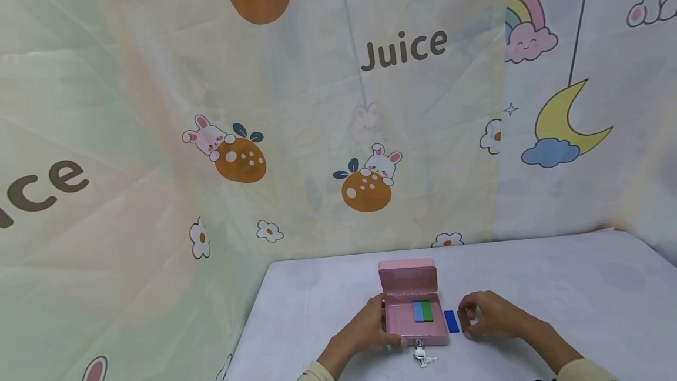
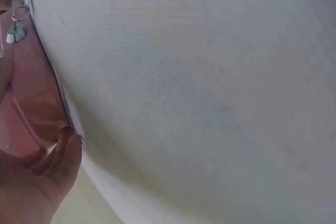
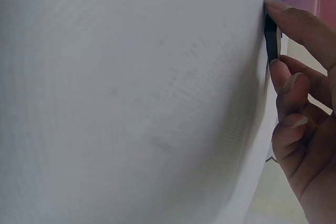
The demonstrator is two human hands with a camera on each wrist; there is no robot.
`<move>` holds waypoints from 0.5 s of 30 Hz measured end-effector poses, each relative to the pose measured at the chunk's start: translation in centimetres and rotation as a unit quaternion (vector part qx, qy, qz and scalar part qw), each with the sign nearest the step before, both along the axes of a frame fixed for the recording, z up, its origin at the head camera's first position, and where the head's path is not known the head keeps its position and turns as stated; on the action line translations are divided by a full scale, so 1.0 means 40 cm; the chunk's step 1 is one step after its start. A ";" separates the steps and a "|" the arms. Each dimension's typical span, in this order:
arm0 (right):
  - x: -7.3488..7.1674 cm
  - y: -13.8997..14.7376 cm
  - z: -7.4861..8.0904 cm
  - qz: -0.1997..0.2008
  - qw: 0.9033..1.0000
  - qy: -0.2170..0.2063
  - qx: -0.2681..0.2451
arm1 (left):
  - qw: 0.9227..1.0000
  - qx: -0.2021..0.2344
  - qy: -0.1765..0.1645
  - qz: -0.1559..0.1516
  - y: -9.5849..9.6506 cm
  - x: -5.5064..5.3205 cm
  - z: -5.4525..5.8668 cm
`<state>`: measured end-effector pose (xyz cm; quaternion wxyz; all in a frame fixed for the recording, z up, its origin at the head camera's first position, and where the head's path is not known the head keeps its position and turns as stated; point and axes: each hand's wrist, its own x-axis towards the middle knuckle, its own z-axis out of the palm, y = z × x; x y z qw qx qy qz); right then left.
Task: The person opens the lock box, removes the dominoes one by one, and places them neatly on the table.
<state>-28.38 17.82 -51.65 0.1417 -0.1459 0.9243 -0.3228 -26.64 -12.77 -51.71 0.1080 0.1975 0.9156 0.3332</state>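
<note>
A pink metal box (image 1: 402, 329) stands on the table with its lid (image 1: 409, 280) raised. Inside, toward its right, a light blue block (image 1: 418, 311) and a green block (image 1: 428, 311) lie side by side. My left hand (image 1: 365, 327) holds the box by its left side, thumb at the front and fingers along the side. Just right of the box lies a dark blue block (image 1: 451, 321). Beside that, my right hand (image 1: 492, 314) pinches a dark block (image 1: 463, 321) by its two ends; the right wrist view shows this block (image 3: 271, 40) between thumb and finger.
Keys on a ring (image 1: 421, 357) hang from the lock at the box's front and lie on the white-covered table (image 1: 571, 287). Printed cloth (image 1: 317, 75) hangs behind and to the left of the table.
</note>
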 end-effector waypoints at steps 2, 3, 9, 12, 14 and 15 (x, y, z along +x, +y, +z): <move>0.000 0.000 0.002 0.001 1.000 0.004 0.002 | 1.000 -0.001 0.001 0.000 0.000 0.000 0.000; 0.001 0.001 0.002 0.001 1.000 0.006 0.002 | 1.000 -0.001 0.001 0.000 -0.001 0.000 0.000; 0.000 0.002 0.007 0.008 1.000 0.009 -0.008 | 1.000 0.007 0.004 -0.003 -0.001 -0.001 0.000; -0.001 0.001 0.015 0.020 1.000 0.015 -0.013 | 1.000 0.011 0.004 0.001 -0.001 0.000 -0.003; -0.001 -0.002 0.022 0.025 0.999 0.019 -0.016 | 1.000 0.016 0.005 0.001 -0.001 -0.001 -0.006; -0.002 -0.004 0.027 0.029 0.999 0.022 -0.016 | 1.000 0.017 0.005 0.001 -0.001 -0.001 -0.007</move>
